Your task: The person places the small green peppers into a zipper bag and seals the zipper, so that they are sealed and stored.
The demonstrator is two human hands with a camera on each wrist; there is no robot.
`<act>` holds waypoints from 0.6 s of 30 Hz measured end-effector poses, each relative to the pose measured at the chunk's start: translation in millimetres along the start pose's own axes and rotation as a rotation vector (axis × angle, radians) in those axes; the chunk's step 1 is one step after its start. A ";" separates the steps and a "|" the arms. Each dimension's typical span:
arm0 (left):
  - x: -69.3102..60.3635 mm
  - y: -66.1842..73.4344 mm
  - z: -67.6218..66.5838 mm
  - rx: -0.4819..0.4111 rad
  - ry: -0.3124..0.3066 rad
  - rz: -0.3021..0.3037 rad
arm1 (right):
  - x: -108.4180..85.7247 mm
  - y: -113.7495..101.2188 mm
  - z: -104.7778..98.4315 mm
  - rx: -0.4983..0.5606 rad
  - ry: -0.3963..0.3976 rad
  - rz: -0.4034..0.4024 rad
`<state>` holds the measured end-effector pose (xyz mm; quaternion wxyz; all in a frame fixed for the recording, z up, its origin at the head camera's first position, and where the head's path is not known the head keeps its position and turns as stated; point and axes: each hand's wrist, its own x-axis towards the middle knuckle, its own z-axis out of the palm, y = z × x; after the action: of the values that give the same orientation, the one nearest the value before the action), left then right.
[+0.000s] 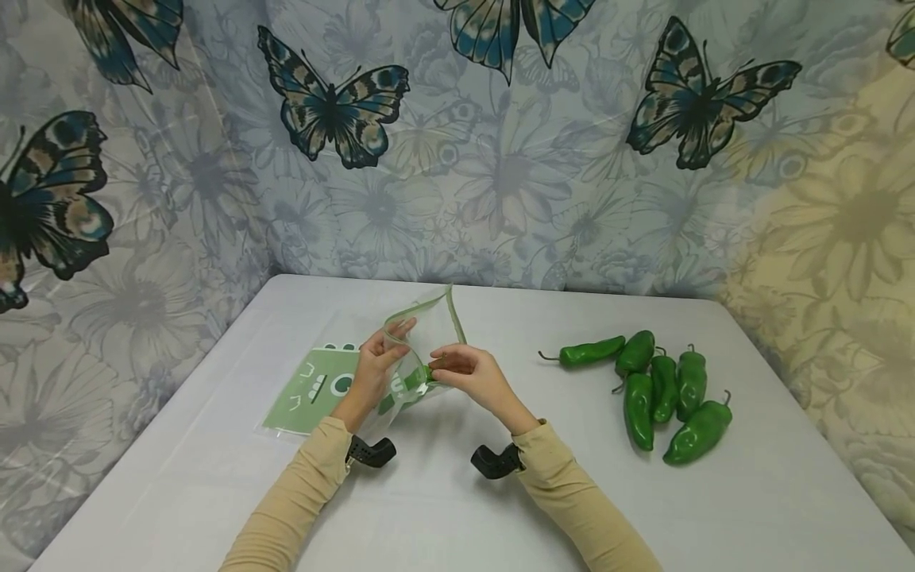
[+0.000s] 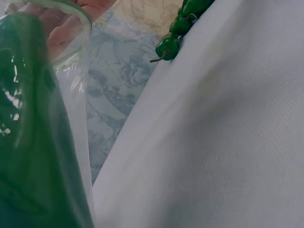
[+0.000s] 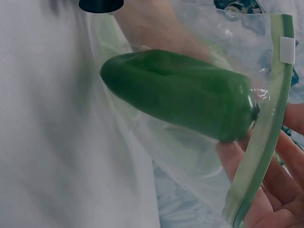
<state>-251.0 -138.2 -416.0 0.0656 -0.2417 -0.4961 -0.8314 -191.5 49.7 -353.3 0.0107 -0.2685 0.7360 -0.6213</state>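
My left hand [image 1: 379, 361] grips the upper edge of a clear zip bag [image 1: 432, 322] with a green seal strip. The bag's mouth stands wide. A green pepper [image 3: 175, 92] hangs tip down inside it, also large through the plastic in the left wrist view. At the mouth, my right hand [image 1: 472, 373] has its fingers bent at the pepper's stem end and holds it there; the plastic partly hides the fingertips. A white slider [image 3: 287, 50] sits on the seal strip.
Several green peppers [image 1: 665, 385] lie grouped on the right of the white table [image 1: 443, 508]. To the left lies a flat plastic bag with a green printed face [image 1: 307, 397], partly under my left forearm. Butterfly-patterned cloth [image 1: 500, 183] hangs behind the table.
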 end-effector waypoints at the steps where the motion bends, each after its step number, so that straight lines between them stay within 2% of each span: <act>1: 0.5 -0.1 0.1 0.001 0.002 0.002 | 0.0 -0.3 -0.3 -0.004 -0.005 -0.001; 9: -4.3 -5.9 5.4 0.023 -0.023 -0.021 | -8.8 1.1 -4.2 -0.038 -0.074 0.039; 12: -2.9 -5.9 6.4 0.018 -0.029 -0.007 | -8.2 1.5 -3.8 -0.041 -0.081 0.008; 18: 1.4 1.7 1.7 0.009 0.004 0.038 | -0.6 -0.2 1.7 -0.043 -0.096 -0.063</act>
<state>-251.1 -137.3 -413.4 0.0835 -0.2488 -0.4951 -0.8282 -190.3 48.4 -353.7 0.0208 -0.3211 0.7390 -0.5919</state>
